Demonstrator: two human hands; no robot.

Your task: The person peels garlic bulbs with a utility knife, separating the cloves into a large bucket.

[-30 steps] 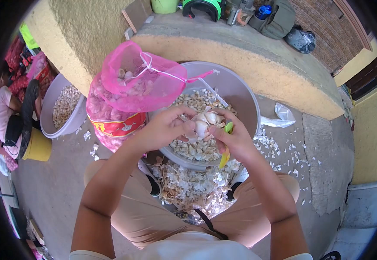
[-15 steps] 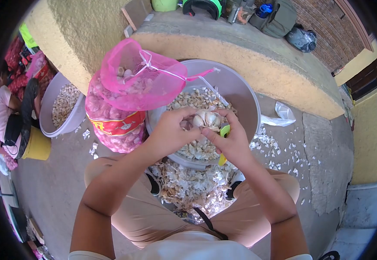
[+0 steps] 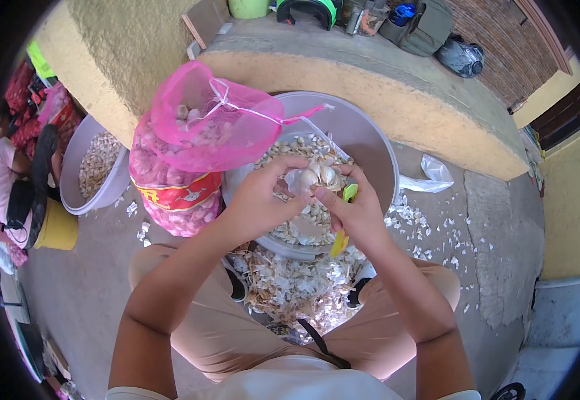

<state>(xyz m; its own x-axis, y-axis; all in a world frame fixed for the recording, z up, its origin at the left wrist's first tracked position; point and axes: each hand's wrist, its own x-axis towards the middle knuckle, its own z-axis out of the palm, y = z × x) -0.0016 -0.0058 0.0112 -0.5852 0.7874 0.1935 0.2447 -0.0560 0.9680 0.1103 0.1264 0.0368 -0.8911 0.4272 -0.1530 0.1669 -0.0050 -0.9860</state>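
My right hand (image 3: 364,212) grips a partly opened garlic bulb (image 3: 321,175) between thumb and fingers, its pale cloves facing up. A tool with a yellow-green handle (image 3: 339,244) is tucked in the same hand; its working end is hidden. Just left of the bulb, my left hand (image 3: 266,197) is closed in a pinch on a pale flap of garlic skin (image 3: 293,180). Both hands are above a large grey tub (image 3: 376,143) that holds many loose cloves (image 3: 296,233). Left of the tub stands a pink mesh sack (image 3: 170,150) full of garlic bulbs.
Garlic peelings (image 3: 290,287) are heaped between my feet, with scraps (image 3: 410,220) scattered rightward. A raised ledge (image 3: 383,80) runs behind the tub. On the left, another person (image 3: 10,173) sits beside a second tub (image 3: 70,167) of cloves and a yellow bucket (image 3: 58,223).
My left fingers have drawn slightly left from the bulb, with pale skin showing between them. The bulb has shifted a little right and stays in my right hand with the tool.
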